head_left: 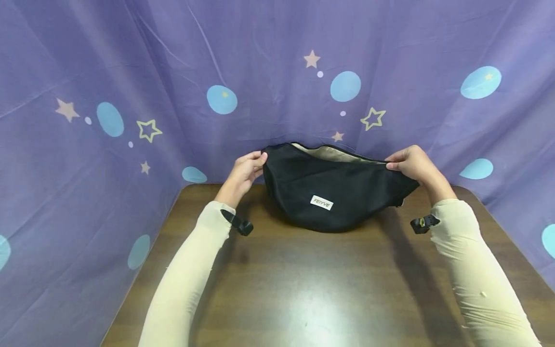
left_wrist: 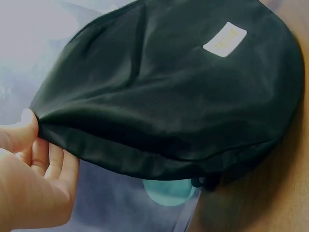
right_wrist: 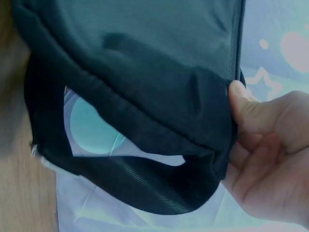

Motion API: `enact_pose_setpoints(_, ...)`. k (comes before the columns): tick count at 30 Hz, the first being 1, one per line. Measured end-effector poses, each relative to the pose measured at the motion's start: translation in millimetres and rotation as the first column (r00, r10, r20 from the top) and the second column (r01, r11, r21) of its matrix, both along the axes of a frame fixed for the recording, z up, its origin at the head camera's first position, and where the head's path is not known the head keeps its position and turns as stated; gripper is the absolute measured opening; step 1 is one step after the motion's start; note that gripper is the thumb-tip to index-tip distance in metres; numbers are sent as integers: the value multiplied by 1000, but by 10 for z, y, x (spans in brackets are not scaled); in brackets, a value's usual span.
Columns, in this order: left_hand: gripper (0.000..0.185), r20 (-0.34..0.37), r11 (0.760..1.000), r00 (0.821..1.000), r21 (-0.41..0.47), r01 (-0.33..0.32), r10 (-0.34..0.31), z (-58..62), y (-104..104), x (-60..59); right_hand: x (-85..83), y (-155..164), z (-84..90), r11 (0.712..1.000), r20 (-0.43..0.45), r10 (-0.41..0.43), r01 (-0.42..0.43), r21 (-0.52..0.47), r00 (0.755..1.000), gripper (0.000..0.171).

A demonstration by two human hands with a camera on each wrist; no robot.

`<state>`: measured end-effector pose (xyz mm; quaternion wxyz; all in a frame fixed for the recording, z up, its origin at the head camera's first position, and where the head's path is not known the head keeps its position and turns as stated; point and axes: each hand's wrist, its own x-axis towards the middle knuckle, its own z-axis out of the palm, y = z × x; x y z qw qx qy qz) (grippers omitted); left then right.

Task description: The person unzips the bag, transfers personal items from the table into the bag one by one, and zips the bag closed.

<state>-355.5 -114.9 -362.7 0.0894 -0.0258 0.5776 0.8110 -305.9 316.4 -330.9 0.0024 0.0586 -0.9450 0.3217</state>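
A black fabric crescent-shaped waist bag stands upright at the far edge of the surface, held taut by its two top corners. Its top gapes, showing beige lining; a small white label faces forward.

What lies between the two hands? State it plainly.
In the head view, the black bag spans from the left hand to the right hand, each pinching an end.

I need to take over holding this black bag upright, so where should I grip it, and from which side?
Probably pinch the bag at the two tapered ends of its top rim, coming in from the left and right. The left hand and right hand hold it there, bottom on the table, mouth open upward.
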Motion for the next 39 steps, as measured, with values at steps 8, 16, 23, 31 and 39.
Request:
enact_pose_setpoints(8, 17, 43, 989, 992, 100, 113, -117, -190, -91, 13, 17, 10, -51, 996, 22, 81, -81, 30, 996, 27)
enact_pose_setpoints(16, 35, 111, 940, 941, 160, 301, -320, -261, -127, 13, 79, 4, -149, 992, -81, 110, -104, 71, 991, 21)
enact_pose_setpoints(23, 43, 255, 936, 901, 90, 340, -352, -209, -19, -52, 134, 16, -234, 995, -159, 97, -91, 46, 983, 20)
enact_pose_setpoints(31, 48, 324, 927, 872, 46, 373, -367, -196, 100, -111, 188, -35, -299, 997, -234, 75, -70, 29, 969, 15)
enact_pose_setpoints(39, 45, 330, 915, 853, 144, 377, -404, -155, 145, -159, 174, -76, -297, 998, -292, 66, -60, 29, 954, 12)
